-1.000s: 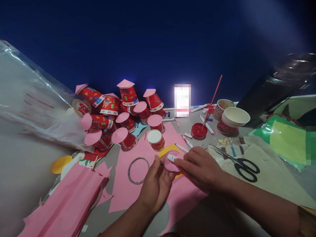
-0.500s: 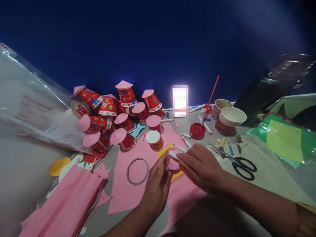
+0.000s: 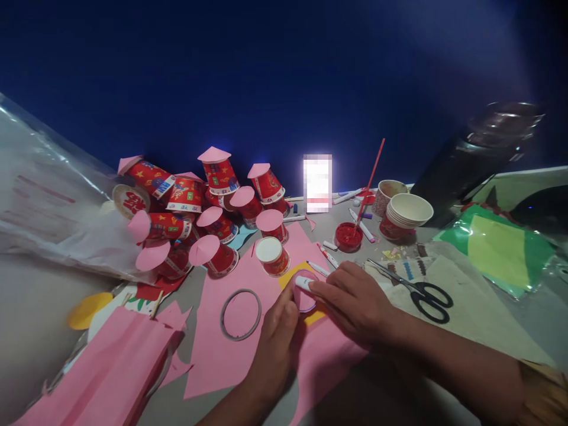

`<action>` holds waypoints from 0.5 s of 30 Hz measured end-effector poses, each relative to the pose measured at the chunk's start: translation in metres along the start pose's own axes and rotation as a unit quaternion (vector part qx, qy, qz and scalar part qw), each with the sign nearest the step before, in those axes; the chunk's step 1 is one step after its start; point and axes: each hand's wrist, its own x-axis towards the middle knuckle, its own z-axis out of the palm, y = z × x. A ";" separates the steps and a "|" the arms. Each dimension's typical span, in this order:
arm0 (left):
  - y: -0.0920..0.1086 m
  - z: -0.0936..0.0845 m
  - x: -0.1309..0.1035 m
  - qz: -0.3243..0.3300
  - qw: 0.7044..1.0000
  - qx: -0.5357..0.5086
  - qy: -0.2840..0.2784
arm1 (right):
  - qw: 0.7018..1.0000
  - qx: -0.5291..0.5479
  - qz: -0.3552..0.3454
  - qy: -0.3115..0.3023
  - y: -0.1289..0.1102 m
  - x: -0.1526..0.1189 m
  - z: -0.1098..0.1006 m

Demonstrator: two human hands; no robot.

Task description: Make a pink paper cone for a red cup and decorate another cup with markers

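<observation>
The left hand's [image 3: 276, 334] grip holds a small pink paper disc [image 3: 305, 304] by its edge — over the yellow paper [image 3: 289, 276] on the desk [image 3: 171, 402] — while the right hand's [image 3: 361, 303] grip is closed on a white tube [image 3: 302, 283] across the disc. Scissors [image 3: 419, 288] lie right; a grey ring [image 3: 222, 313] lies left.

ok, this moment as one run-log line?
left hand: holds pink paper disc | right hand: holds white stick over disc | ring: on pink sheet | scissors: right of right hand
</observation>
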 end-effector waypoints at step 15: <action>0.004 -0.006 0.007 -0.017 0.998 0.054 0.017 | 1.000 -0.018 0.010 0.006 0.002 -0.002 0.005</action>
